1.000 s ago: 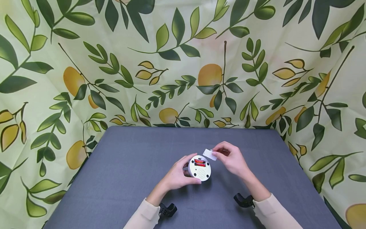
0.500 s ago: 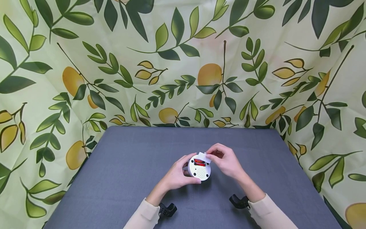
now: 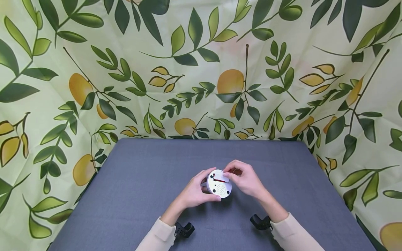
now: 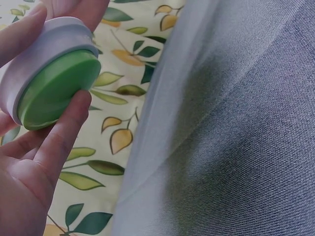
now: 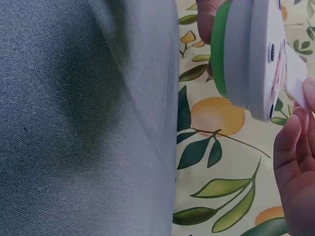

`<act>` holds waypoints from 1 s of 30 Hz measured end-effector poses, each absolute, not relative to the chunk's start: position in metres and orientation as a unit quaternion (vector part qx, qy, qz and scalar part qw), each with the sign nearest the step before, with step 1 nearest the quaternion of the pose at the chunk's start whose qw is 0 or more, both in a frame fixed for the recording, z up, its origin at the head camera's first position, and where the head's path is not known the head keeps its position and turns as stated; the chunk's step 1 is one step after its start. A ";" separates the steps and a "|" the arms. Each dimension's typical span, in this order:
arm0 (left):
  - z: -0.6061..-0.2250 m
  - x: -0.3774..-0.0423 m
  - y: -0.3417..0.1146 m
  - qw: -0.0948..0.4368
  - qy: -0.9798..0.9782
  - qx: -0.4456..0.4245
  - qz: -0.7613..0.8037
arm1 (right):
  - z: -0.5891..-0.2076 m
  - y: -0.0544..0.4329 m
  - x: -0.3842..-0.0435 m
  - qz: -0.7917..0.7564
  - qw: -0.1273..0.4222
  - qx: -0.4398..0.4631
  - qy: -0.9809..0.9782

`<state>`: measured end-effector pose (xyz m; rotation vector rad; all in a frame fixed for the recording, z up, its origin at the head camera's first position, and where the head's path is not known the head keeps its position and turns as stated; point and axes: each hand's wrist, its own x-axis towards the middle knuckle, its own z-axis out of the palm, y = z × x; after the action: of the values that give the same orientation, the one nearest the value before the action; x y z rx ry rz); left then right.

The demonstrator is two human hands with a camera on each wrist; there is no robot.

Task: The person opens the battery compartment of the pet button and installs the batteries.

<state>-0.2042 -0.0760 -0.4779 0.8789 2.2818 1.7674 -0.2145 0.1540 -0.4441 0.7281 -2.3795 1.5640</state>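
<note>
My left hand point(image 3: 195, 191) grips a round white device point(image 3: 220, 191) by its rim, its underside with small black feet and speaker holes turned toward the head camera. The left wrist view shows the device's green domed top point(image 4: 61, 88), with a finger against it. Between finger and thumb, my right hand point(image 3: 246, 177) pinches a thin white battery cover point(image 5: 296, 76). In the head view the cover lies over most of the battery compartment; a strip of red batteries shows along its lower edge. From the right wrist, the cover appears tilted off the underside.
A grey cloth-covered table point(image 3: 150, 174) spreads under both hands. Behind and beside it hangs a curtain point(image 3: 201, 80) printed with leaves and lemons. Black wrist mounts point(image 3: 185, 230) sit at both cuffs.
My right hand has brought the battery cover leftward and down from beside the device onto its compartment, covering most of the red batteries. The left hand and device have stayed nearly still.
</note>
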 end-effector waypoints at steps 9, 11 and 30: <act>-0.478 -0.204 -0.075 0.061 0.755 0.290 0.585 | -0.447 0.152 -0.216 0.511 0.114 0.265 -0.810; -0.478 -0.204 -0.076 0.062 0.755 0.289 0.585 | -0.448 0.152 -0.216 0.505 0.116 0.266 -0.813; -0.477 -0.203 -0.076 0.067 0.759 0.285 0.582 | -0.450 0.150 -0.218 0.509 0.091 0.229 -0.824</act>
<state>-0.2035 -0.0762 -0.4770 0.8594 2.2884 1.7537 -0.2175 0.1500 -0.4503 0.6805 -2.4501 1.5137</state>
